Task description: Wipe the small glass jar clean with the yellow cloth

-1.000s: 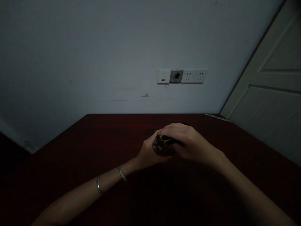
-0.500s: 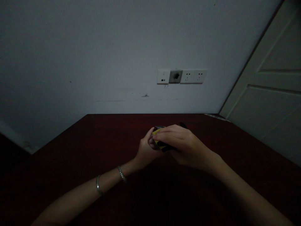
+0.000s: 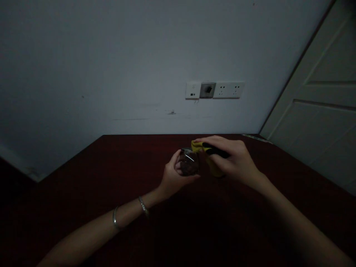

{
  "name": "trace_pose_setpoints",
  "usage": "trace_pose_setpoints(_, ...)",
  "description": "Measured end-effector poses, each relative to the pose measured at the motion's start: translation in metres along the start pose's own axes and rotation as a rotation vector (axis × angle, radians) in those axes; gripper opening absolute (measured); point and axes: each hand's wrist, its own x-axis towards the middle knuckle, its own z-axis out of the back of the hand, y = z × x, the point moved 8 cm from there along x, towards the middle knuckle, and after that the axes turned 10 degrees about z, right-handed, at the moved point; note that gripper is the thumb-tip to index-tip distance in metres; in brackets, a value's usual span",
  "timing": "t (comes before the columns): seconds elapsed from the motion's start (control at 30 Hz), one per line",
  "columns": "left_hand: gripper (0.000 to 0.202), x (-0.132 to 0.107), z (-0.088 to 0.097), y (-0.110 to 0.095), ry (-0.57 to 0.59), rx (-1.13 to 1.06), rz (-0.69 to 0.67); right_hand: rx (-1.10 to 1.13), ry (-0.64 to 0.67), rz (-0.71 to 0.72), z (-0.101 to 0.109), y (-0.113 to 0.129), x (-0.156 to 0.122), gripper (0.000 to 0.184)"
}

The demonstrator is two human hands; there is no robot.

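Yellow-and-black piece (image 3: 200,147): your right hand (image 3: 236,161) pinches it just right of the small glassy object (image 3: 189,166). Your left hand (image 3: 174,176) cups that object from below, over the far middle of the red table (image 3: 111,174). This grip appears to steady it and leave its top exposed.

Both forearms (image 3: 91,233) are bare; two thin silver bangles (image 3: 143,206) circle the left wrist (image 3: 152,197).

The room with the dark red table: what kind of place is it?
Probably a plain, dim room in a home or office. A bare white wall carries a row of sockets, a panelled door stands at the right, and the dark red table sits against the wall.
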Motion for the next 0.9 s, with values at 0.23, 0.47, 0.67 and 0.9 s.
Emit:
trace_pose_setpoints(0.23, 0.096, 0.000, -0.005, -0.006, 0.013, -0.005, -0.022, 0.049, 0.137, 0.118, -0.019, 0.004, -0.006, 0.050)
trace_pose_setpoints(0.47, 0.086, 0.012, 0.011, -0.001, -0.063, -0.031, 0.000, 0.207, 0.278, 0.190, -0.033, 0.023, -0.005, 0.048)
trace_pose_setpoints(0.67, 0.072, 0.016, 0.015, -0.015, -0.040, -0.016, -0.018, 0.184, 0.202, 0.056, -0.018, 0.012, -0.003, 0.040)
trace_pose_setpoints(0.9, 0.065, 0.006, 0.005, -0.021, -0.011, -0.091, 0.055, 0.052, -0.052, -0.025, -0.005, -0.011, -0.007, 0.047)
